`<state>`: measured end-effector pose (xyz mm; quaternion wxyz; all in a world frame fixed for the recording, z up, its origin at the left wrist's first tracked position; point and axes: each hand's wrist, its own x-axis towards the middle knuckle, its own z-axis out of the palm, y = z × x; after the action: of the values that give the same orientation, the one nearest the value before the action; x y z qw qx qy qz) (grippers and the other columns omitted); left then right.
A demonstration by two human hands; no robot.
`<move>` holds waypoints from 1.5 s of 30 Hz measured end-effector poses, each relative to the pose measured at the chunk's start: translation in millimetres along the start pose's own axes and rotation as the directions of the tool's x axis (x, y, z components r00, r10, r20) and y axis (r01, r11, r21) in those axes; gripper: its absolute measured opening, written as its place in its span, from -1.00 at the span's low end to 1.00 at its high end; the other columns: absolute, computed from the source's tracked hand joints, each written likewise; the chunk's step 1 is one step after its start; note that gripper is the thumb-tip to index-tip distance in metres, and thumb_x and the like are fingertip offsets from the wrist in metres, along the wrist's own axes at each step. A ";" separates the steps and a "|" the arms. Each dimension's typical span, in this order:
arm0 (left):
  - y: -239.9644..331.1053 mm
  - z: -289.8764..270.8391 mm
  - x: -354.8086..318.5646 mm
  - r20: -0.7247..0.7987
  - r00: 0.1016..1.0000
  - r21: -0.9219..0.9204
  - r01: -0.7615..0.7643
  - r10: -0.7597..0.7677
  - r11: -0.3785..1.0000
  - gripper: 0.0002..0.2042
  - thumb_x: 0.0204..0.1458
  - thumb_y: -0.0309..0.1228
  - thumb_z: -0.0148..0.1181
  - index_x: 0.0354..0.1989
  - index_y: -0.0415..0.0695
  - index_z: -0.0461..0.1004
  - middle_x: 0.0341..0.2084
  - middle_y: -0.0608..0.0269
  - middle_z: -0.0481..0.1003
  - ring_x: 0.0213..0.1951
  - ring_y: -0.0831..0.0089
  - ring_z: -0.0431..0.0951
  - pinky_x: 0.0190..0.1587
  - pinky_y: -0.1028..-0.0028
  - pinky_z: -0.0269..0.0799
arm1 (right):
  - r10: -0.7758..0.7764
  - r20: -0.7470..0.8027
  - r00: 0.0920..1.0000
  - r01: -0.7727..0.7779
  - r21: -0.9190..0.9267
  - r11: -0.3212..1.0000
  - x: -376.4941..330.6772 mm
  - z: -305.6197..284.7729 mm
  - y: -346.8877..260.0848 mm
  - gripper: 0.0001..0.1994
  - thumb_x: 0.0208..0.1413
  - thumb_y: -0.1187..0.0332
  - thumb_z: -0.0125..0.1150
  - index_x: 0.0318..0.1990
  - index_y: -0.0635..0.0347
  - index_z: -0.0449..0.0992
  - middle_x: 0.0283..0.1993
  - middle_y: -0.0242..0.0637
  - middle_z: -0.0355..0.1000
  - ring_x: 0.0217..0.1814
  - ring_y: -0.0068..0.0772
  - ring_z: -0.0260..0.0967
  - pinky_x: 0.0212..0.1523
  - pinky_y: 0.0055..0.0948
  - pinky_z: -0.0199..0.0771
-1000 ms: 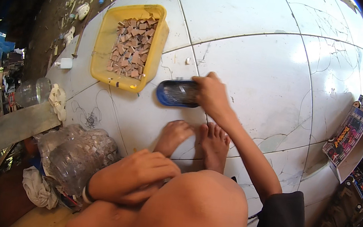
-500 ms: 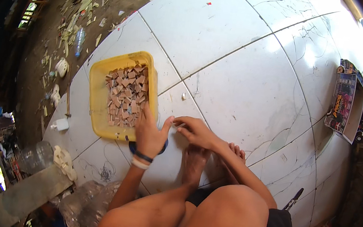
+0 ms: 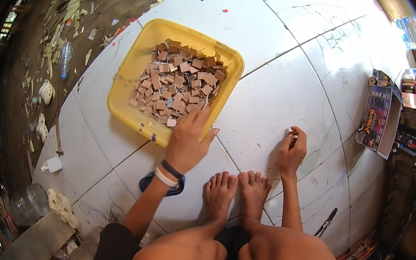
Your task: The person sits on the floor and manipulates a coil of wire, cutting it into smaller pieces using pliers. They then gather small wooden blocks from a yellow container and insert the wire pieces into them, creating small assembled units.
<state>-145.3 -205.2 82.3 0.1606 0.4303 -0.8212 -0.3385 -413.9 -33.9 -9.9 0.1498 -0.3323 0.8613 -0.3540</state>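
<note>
A: Far left?
B: Log white container [image 3: 52, 164] on tiled floor [image 3: 284, 98]. Next, yellow tub [image 3: 135, 69], left of centre on the tiles, holding brown pieces [image 3: 179, 81].
A: Then?
B: Blue dish [image 3: 174, 192], partly hidden. Left hand [image 3: 188, 140] at tub's near rim, fingers reaching over, thumb spread; can't tell if gripping.
A: Right hand [image 3: 292, 153]?
B: Loosely curled, ahead and right of bare feet [image 3: 220, 191]; can't tell if holding anything. Far right, wheeled box [image 3: 378, 117].
</note>
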 end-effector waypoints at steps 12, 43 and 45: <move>-55.4 -58.6 164.0 0.166 0.986 0.450 -0.064 -0.013 0.891 -0.08 -0.19 0.00 0.69 0.36 -0.13 0.40 0.42 -0.15 0.28 0.42 -0.15 0.29 0.36 0.04 0.36 | -0.256 -0.100 0.962 0.222 -0.266 0.938 16.5 2.8 21.0 -0.83 0.27 0.36 0.14 -0.06 0.05 0.60 -0.13 -0.10 0.52 -0.32 0.16 0.53 -0.37 0.07 0.52; -41.1 -44.4 73.6 0.273 0.960 0.381 -0.164 0.058 0.910 -0.18 -0.36 -0.15 0.70 0.18 -0.10 0.49 0.07 -0.19 0.46 0.11 -0.25 0.49 0.17 -0.08 0.49 | -0.199 -0.145 0.969 0.188 -0.087 0.978 12.4 -5.7 15.2 -0.85 0.15 0.55 0.19 -0.17 0.10 0.58 -0.13 -0.29 0.51 -0.38 -0.14 0.56 -0.37 -0.21 0.55; -45.7 -40.7 68.1 0.251 0.968 0.444 -0.143 0.031 0.885 -0.20 -0.30 -0.16 0.68 0.22 -0.09 0.50 0.14 -0.15 0.44 0.15 -0.26 0.47 0.25 -0.07 0.44 | -0.184 -0.159 0.970 0.172 -0.081 0.982 11.7 -3.4 14.0 -0.86 0.15 0.55 0.19 -0.18 0.10 0.57 -0.14 -0.30 0.51 -0.39 -0.14 0.55 -0.37 -0.22 0.55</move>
<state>-134.8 -296.0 78.0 -0.0293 0.3750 -0.9096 -0.1763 -430.7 -32.7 -17.7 0.0340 -0.3824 0.8489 -0.3634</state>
